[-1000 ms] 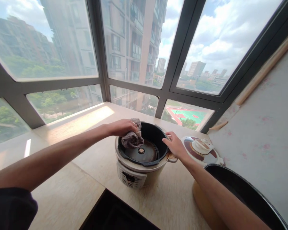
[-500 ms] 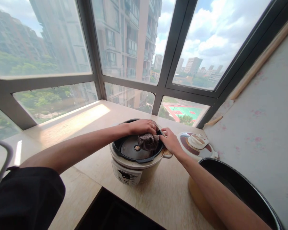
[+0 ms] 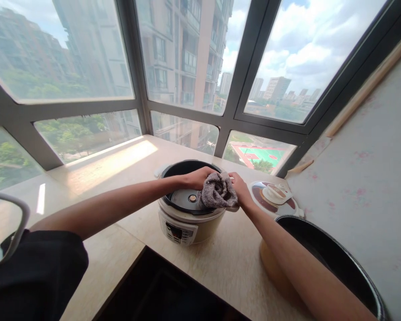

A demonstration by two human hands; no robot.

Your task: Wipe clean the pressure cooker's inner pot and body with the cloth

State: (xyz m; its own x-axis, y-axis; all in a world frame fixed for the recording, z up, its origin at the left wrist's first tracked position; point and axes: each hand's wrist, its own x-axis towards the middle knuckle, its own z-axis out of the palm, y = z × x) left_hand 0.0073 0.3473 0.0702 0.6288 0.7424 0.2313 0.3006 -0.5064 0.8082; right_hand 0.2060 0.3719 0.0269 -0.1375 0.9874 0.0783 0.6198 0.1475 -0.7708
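Note:
A bunched grey-brown cloth (image 3: pixel 218 191) is gripped between my two hands above the right side of an electric pressure cooker (image 3: pixel 200 225). My left hand (image 3: pixel 201 177), fingers curled, holds the cloth's far left side. On its right side my right hand (image 3: pixel 239 187) is closed round the cloth, next to the cooker's rim; its fingertips are partly hidden. The cooker is uncovered, with a dark inside and a small round piece (image 3: pixel 192 199) at the middle of its base. Its front carries a control panel (image 3: pixel 176 232).
The cooker's lid (image 3: pixel 274 196) lies on the pale counter (image 3: pixel 235 258) by the wall. A large dark pot (image 3: pixel 321 249) stands at the right under my forearm. A black glossy panel (image 3: pixel 167 290) is at the front. Windows (image 3: pixel 187 118) edge the counter's back.
The cloth has come up from inside the cooker to above its right rim, and more of it shows. Both hands have drawn closer together on it. The view has shifted slightly.

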